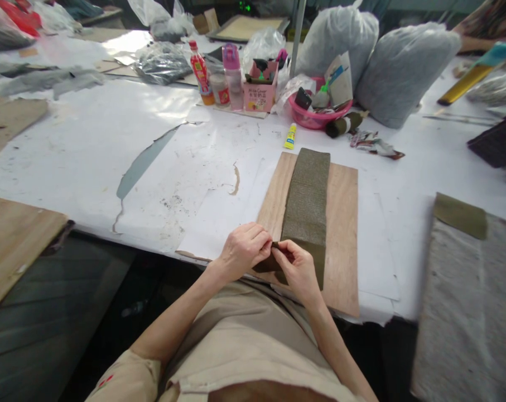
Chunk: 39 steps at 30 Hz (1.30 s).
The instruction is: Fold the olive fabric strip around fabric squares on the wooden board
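My left hand and my right hand meet at the near edge of a wooden board. Both are closed, thumbs and fingers pinching the edge of a dark olive piece of fabric or leather between them. Part of that piece is hidden by my fingers. Beyond my hands, a long olive-green textured strip lies lengthwise on the board. Its near end is a smoother, darker olive, partly behind my right hand; whether it joins the pinched piece I cannot tell.
A yellow glue tube lies past the board. Behind it stand a pink basin, a pink box, a red-labelled bottle and stuffed plastic bags. A grey felt-like panel is at right, another wooden board at left.
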Motion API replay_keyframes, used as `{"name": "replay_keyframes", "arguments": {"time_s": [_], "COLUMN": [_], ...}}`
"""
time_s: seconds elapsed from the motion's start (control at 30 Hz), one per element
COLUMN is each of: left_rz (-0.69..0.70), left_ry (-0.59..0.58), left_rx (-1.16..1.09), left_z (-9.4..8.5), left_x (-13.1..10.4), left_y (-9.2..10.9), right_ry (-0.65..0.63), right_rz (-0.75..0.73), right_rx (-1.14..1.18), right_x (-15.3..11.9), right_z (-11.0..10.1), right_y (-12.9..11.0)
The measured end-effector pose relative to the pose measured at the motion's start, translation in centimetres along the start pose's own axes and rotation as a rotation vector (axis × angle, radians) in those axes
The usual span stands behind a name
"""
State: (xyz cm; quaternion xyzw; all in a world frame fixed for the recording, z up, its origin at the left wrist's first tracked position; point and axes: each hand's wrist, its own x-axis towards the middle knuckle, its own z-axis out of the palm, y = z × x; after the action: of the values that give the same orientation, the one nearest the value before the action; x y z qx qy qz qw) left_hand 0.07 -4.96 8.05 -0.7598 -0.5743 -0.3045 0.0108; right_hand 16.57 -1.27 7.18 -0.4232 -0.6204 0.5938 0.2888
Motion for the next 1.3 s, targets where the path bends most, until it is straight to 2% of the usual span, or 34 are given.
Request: {"name": "replay_keyframes", "arguments": {"time_s": [0.17,0.33,0.43,0.73,0.9,1.07,1.17,1.3], "left_rz": [-0.068,-0.298,-0.355,-0.047,-0.021,-0.141,-0.304,-0.511], "left_ry": [-0.007,-0.015,0.001,-0.039,-0.052,-0.072,-0.101,-0.178], "left_rx": [-0.063,-0.435,-0.518,-0.199,-0.158,-0.316,-0.542,-0.807], "left_z": [0.1,0.0,0.0,1.1,1.4,1.9,2.0,1.6], "left_x": [-0.4,-0.9,-1.2,-0.5,0.1,-0.2,-0.3,-0.4], "left_y": [-0.2,-0.3,-0.5,-0.1,0.0,-0.2,-0.3,-0.6], "right_ry": [-0.03,0.019,0.034,0.014,0.027,0.023,0.013,0.089], "right_rz": [0.058,0.128,0.134,0.093,0.049,0.04,0.106,0.173], "right_rx": [0.056,0.148,0.158,0.14,0.101,0.088,0.178,0.325], "right_x": [-0.2,-0.2,-0.2,-0.4,-0.4,-0.8,-0.9,-0.9], "right_z": [0.0,0.2,0.2,0.2,0.3,0.2,0.0,-0.1], "right_y": [0.2,0.7,0.9,1.2,1.2,1.1,1.4,2.2]}}
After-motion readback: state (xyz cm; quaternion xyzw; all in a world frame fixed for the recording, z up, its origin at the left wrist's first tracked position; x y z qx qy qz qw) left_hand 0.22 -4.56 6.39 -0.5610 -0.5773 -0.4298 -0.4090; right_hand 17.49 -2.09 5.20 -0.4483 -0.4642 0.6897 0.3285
